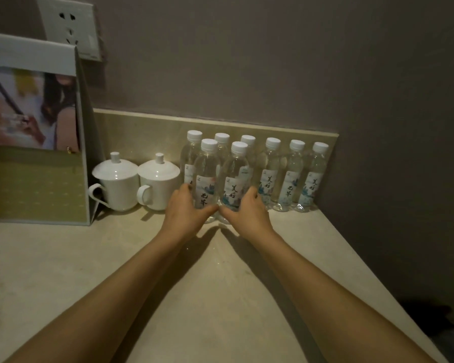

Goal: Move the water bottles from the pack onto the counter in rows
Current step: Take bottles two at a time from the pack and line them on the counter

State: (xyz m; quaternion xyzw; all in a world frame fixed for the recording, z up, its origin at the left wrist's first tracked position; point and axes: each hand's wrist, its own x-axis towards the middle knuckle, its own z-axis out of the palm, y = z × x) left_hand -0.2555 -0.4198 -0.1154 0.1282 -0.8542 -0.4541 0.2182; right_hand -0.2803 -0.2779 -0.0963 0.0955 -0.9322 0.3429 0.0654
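Both hands reach to the middle of the frame: the left hand [185, 208] curls round the left front bottle [207, 176] and the right hand [247, 209] round the right front bottle [236, 179], thumbs nearly meeting, likely to set them side by side. The counter [116, 271] fills the lower frame. At upper left a folder [34, 179] leans by the wall. Six bottles [270, 171] line the back edge, starting the rows. Two lidded cups [136, 183] stand just left. No pack shows.
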